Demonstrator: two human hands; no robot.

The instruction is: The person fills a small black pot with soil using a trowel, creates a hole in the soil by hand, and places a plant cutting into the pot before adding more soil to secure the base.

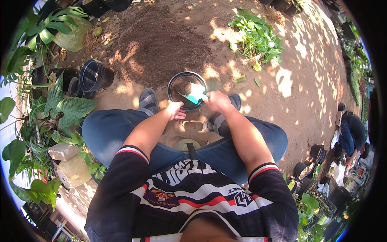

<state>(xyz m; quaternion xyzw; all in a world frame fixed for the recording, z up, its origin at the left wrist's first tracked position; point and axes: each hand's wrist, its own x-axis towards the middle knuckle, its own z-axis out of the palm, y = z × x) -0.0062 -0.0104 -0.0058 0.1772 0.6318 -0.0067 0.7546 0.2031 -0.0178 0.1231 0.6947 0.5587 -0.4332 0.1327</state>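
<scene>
A round black plastic pot point(173, 79) stands on the ground between my feet, with dark soil inside. My right hand point(218, 101) is closed around the handle of a teal hand trowel point(195, 94), whose blade is inside the pot and shines in the sun. At the pot's near left rim is my left hand point(176, 110), palm turned partly up, fingers apart, holding nothing; whether it touches the rim is unclear. Beyond the pot lies a wide spread of dark loose soil point(154, 48).
Stacked black pots point(90, 75) stand at the left, near leafy plants point(75, 109) and stone-like blocks point(72, 171). A heap of uprooted green plants point(257, 37) lies at the upper right. Another person point(352, 133) crouches at the far right, near more black pots point(317, 152).
</scene>
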